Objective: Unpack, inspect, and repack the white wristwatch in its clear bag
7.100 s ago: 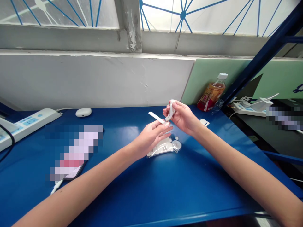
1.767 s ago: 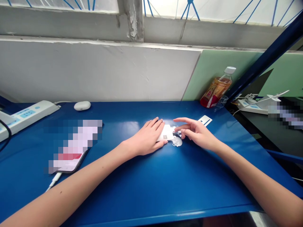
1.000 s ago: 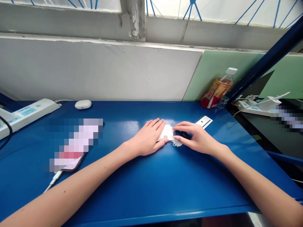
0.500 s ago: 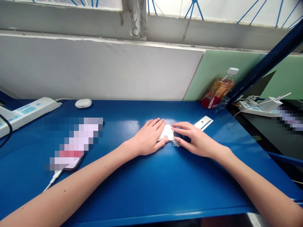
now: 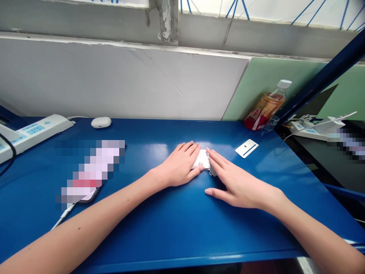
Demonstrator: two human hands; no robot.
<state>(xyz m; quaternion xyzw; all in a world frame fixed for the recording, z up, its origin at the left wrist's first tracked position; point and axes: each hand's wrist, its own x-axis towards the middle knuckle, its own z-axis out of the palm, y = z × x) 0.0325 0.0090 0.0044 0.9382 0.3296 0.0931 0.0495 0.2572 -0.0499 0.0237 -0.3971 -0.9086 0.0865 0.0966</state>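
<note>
My left hand (image 5: pixel 182 163) lies flat over a small white packet or card (image 5: pixel 203 159) on the blue table, its fingers stretched out and partly hiding it. At the white piece's right edge are the fingertips of my right hand (image 5: pixel 230 179), fingers straight and together, thumb spread apart toward me. Beneath those fingers a bit of clear, crinkled material (image 5: pixel 212 171) shows; most of it is hidden. A white card with a dark blue stripe (image 5: pixel 246 148) rests on the table beyond my right hand.
On the left lie a charging phone (image 5: pixel 94 171) with a blurred screen, a white earbud case (image 5: pixel 101 122) and a power strip (image 5: pixel 42 129). A drink bottle (image 5: pixel 265 106) leans at the back right, by a blue metal post. The blue table (image 5: pixel 159 228) ends at the right.
My right hand has shifted slightly toward me, its thumb moving away from the clear material and its fingers straightening. The striped card is now fully uncovered. My left hand stays in place.
</note>
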